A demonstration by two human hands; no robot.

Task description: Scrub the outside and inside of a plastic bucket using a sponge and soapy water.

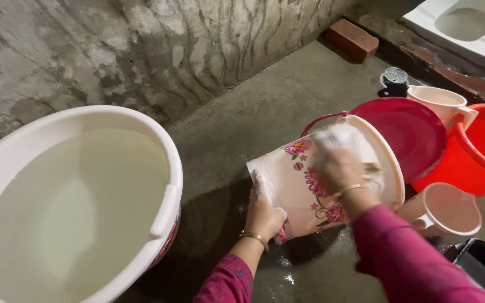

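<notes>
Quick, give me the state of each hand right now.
Left hand: gripping the base of the tipped cream floral plastic bucket.
Right hand: blurred, pressed on that bucket; grip cannot be told.

The concrete floor [265,112] is wet and dark near the bottom. On it stand a big white tub [166,168] of water, a flowered bucket [293,179] on its side, a red bucket [478,151], two pale mugs [450,210] [442,101] and a brick [352,39] near the wall.
</notes>
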